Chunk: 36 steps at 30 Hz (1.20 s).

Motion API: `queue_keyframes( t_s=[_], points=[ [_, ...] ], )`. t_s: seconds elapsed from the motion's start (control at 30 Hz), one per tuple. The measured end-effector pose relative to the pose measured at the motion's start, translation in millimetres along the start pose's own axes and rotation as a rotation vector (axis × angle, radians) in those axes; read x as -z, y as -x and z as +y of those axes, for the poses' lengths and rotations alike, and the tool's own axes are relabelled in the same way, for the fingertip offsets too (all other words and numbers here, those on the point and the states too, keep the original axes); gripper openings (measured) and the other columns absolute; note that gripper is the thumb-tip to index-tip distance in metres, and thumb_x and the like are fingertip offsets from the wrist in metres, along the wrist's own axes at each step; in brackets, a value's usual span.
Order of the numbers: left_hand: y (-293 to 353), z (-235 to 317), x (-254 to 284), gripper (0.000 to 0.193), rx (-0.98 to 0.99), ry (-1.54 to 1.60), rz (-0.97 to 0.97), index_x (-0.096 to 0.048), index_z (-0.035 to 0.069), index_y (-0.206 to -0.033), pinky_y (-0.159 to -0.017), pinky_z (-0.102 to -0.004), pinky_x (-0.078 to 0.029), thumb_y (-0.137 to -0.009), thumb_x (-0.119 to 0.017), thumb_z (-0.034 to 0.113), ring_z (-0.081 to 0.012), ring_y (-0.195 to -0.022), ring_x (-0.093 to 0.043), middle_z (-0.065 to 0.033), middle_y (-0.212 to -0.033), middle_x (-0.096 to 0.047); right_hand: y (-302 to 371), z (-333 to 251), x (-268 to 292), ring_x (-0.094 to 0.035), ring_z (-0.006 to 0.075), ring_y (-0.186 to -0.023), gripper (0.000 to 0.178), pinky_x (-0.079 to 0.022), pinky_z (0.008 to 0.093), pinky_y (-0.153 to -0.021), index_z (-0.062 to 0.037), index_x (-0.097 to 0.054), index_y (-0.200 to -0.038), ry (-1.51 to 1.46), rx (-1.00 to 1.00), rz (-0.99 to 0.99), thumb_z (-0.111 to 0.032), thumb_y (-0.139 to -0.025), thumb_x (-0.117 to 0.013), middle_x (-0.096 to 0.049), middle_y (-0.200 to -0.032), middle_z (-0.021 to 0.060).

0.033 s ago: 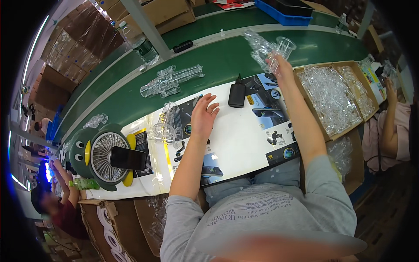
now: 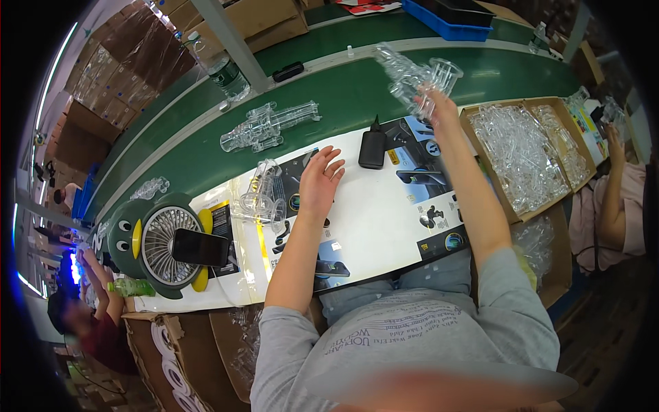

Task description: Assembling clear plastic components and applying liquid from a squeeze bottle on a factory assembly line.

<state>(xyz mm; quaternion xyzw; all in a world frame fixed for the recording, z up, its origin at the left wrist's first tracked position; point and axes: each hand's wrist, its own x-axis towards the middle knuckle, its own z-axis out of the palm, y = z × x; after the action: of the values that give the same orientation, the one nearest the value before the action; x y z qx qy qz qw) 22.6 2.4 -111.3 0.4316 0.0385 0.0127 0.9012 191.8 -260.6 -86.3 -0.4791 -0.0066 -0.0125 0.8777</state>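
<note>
1. Clear plastic piece point(image 2: 415, 77): held raised over the green conveyor belt point(image 2: 343, 96), at the far right reach of the person. Transparent, with a cup-like round end pointing right and a longer ribbed body pointing up-left.
2. Right hand point(image 2: 434, 104): fingers closed around the lower part of the clear plastic piece; arm stretched forward from the lower edge of the view.
3. Left hand point(image 2: 317, 181): open, palm down, fingers spread, lying flat on the white printed board point(image 2: 374, 220) that serves as the work surface. It grips nothing.
4. Small clear assembly point(image 2: 261, 196): stands on the board just left of the left hand, near but apart from the fingers.
5. Black bottle point(image 2: 373, 146): with a pointed nozzle, lies on the board between the two hands, close to the belt edge.
6. Second clear part point(image 2: 268, 126): long, lies on the belt beyond the left hand, well apart from the held piece.
7. Cardboard box point(image 2: 511, 214): right of the right forearm, filled with many clear plastic parts point(image 2: 522, 154).
8. Green desk fan point(image 2: 161, 244): at the left end of the board, cartoon-bird shaped; a dark phone point(image 2: 200, 247) leans across its grille.
9. Another person's arm point(image 2: 614, 178): at the far right rim, beyond the box.
</note>
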Motion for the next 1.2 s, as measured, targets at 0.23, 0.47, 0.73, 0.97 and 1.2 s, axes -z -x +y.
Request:
queue_keyframes(
  t_s=[0.23,0.47,0.73,0.97,1.2],
  points=[
    [1,10,-30,0.052,-0.029,0.102,-0.102,-0.025,0.002,-0.137,-0.105,-0.0411,-0.033,-0.093,-0.045,0.02,-0.0297,-0.123,-0.041,-0.0177,-0.137,-0.035,101,22,-40,-0.06,0.0155,-0.095,0.048,-0.045,0.0298,-0.085,0.0006,-0.054,-0.119,0.525,0.23,-0.285,-0.013,-0.074,-0.068,-0.062,-0.114,0.0084],
    [-3,24,-5,0.064,0.028,0.212,-0.001,-0.022,0.002,-0.135,-0.105,-0.0453,-0.031,-0.091,-0.047,0.042,-0.0327,-0.124,-0.038,-0.0215,-0.131,-0.036,129,22,-57,-0.06,0.0263,-0.09,0.069,-0.047,0.0336,-0.075,-0.0136,-0.059,-0.113,1.067,0.854,-0.829,-0.012,-0.047,-0.08,-0.06,-0.116,0.0064],
    [0,31,-10,0.057,0.104,0.317,0.176,-0.036,0.002,-0.126,-0.102,-0.0456,-0.034,-0.089,-0.05,0.044,-0.0323,-0.119,-0.043,-0.02,-0.125,-0.044,132,22,-53,-0.059,0.0244,-0.09,0.069,-0.046,0.0348,-0.079,-0.0159,-0.059,-0.113,1.266,0.903,-1.07,-0.014,-0.047,-0.08,-0.055,-0.124,0.0044],
    [-1,39,-6,0.044,-0.01,0.325,0.117,-0.047,0.002,-0.118,-0.095,-0.0426,-0.041,-0.089,-0.05,0.035,-0.0302,-0.107,-0.053,-0.0157,-0.108,-0.057,135,8,-59,-0.058,0.0234,-0.093,0.062,-0.046,0.0352,-0.08,-0.014,-0.062,-0.108,1.229,0.789,-1.157,-0.01,-0.049,-0.078,-0.043,-0.136,0.0063],
    [7,63,-1,0.044,-0.192,0.524,0.165,-0.046,0.0,-0.118,-0.092,-0.0497,-0.041,-0.086,-0.039,0.03,-0.0295,-0.105,-0.052,-0.0172,-0.117,-0.052,121,-17,-49,-0.059,0.0215,-0.091,0.055,-0.046,0.0326,-0.08,-0.0137,-0.06,-0.112,1.061,0.349,-1.238,-0.013,-0.059,-0.073,-0.054,-0.112,0.005]
  ],
)
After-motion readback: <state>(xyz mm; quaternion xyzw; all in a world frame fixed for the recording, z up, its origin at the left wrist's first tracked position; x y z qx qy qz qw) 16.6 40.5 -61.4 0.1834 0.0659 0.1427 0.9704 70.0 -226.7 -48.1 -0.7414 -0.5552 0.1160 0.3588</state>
